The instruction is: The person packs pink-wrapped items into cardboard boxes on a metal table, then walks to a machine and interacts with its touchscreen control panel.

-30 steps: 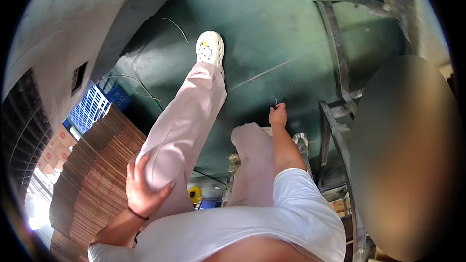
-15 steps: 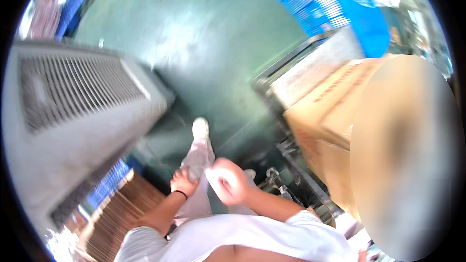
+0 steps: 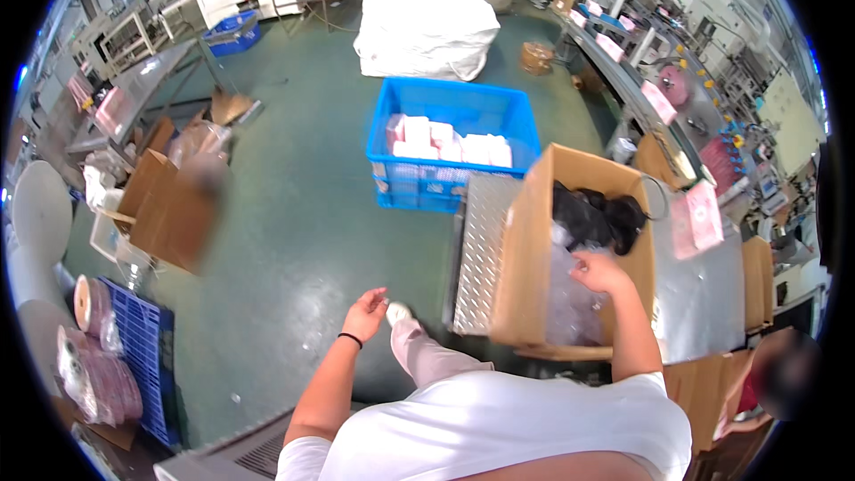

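My right hand [image 3: 602, 273] reaches over an open cardboard box [image 3: 518, 289]. Its fingers are slightly bent and apart, just above or touching a clear plastic bag [image 3: 570, 307] inside; contact is hard to judge. Black plastic bags [image 3: 595, 218] lie in the far part of the same box. My left hand [image 3: 365, 313], with a dark band at the wrist, hangs over the floor beside my shoe, fingers loosely stretched and nothing visible in them.
A blue crate [image 3: 454, 180] with pink-white packs stands beyond a metal tread plate [image 3: 481, 254]. A large white sack [image 3: 427, 31] lies farther off. A conveyor [image 3: 637, 98] runs at right; a blue pallet [image 3: 142, 356] stands at left. Another person [image 3: 735, 392] is at the right edge.
The view has swung up and I have turned toward the box. My right hand moved from before my body to over the box; my left hand left my thigh.
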Demonstrator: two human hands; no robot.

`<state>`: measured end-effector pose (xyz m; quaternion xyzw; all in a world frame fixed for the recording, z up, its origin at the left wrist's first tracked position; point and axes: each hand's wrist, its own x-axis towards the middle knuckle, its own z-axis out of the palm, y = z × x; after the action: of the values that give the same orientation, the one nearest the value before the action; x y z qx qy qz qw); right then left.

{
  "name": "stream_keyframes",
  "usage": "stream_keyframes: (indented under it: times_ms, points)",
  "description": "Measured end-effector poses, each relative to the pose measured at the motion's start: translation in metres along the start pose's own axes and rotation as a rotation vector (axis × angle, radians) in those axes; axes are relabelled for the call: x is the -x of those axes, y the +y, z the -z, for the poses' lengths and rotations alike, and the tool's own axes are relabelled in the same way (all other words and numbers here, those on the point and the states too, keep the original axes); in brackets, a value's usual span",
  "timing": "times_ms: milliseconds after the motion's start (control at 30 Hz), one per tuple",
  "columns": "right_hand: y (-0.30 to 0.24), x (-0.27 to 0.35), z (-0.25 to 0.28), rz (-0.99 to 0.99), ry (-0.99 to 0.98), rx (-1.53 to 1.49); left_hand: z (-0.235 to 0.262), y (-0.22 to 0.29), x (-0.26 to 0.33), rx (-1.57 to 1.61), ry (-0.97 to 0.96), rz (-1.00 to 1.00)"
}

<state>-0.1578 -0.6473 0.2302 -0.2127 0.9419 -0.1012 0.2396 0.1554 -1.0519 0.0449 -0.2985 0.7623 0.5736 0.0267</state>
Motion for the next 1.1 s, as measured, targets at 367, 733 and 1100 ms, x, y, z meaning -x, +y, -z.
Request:
stream_keyframes:
  times_ms: [367, 733, 1100]
  points:
    - [-0.554, -0.246, 0.191, 1.572, -0.152, -0.908, 0.369, -0.227, 0.048, -0.287, 0.870, 1.044]
    - [-1.011, -0.511, 0.220, 2.170, -1.213, -1.473, 0.591, -0.233, -0.337, -0.296, 0.265, 1.060]
    - [-1.249, -1.048, 0.372, 1.824, -0.871, -1.032, 1.122, 0.125, -1.028, 0.055, 0.513, -0.108]
